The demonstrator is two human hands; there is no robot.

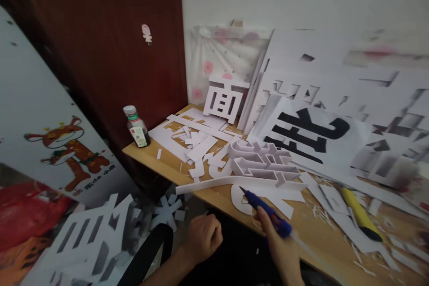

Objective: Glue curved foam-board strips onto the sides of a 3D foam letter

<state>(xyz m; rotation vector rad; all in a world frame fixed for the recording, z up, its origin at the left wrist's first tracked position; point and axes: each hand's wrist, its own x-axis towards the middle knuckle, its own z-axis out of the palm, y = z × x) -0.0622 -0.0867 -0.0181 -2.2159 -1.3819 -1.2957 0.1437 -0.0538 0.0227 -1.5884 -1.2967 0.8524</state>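
head view: the person's right hand [281,248], at about 5 o'clock in the frame, is clenched around a blue craft knife [264,210], its tip pointing toward 10 o'clock at a long white foam strip [234,182] lying along the near edge of the wooden table [157,156]. the left hand [203,237], at about 6 o'clock, is curled into a loose fist below the table edge and grasps nothing. just beyond the knife tip, toward 12 o'clock, sits a white foam cut-out character [261,163], lying flat among white offcuts. at 10 o'clock from it stands a small dark bottle [137,127] with a white cap, near the table's left corner. an upright white character [223,100] leans at the back, and a white sheet with a black printed character [308,134] lies at 2 o'clock. a yellow utility knife [360,212] rests on the table at 3 o'clock of the right hand. another large white cut-out [90,237] lies on the floor at 8 o'clock.
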